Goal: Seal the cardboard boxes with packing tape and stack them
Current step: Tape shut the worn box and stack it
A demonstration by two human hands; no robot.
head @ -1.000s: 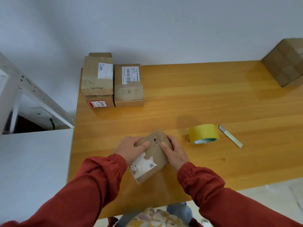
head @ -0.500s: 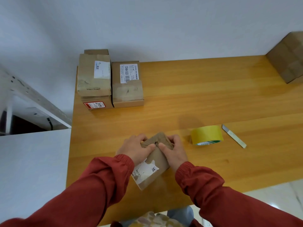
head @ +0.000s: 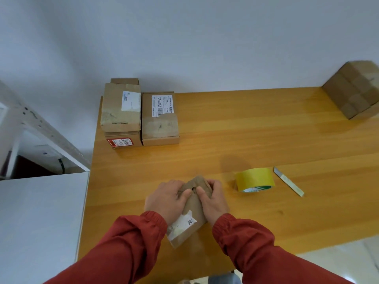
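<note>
A small brown cardboard box point(head: 191, 212) with a torn white label lies at an angle on the wooden table point(head: 235, 140), near its front edge. My left hand point(head: 166, 198) grips its left side and my right hand point(head: 212, 198) grips its right side, both thumbs pressing on the top near the far end. A roll of yellow packing tape point(head: 254, 182) stands just right of my right hand. At the back left, a labelled box point(head: 121, 107) sits on another box point(head: 123, 140) with a red label, and a third box point(head: 160, 119) stands beside them.
A narrow cutter blade point(head: 288, 183) lies right of the tape. A stack of cardboard boxes point(head: 354, 91) stands at the table's far right. A white cabinet top point(head: 41, 222) adjoins the table's left edge. A pale wall runs behind.
Both hands have closed in around the far end of the small box, thumbs coming together on its top. The box has stayed in about the same place.
</note>
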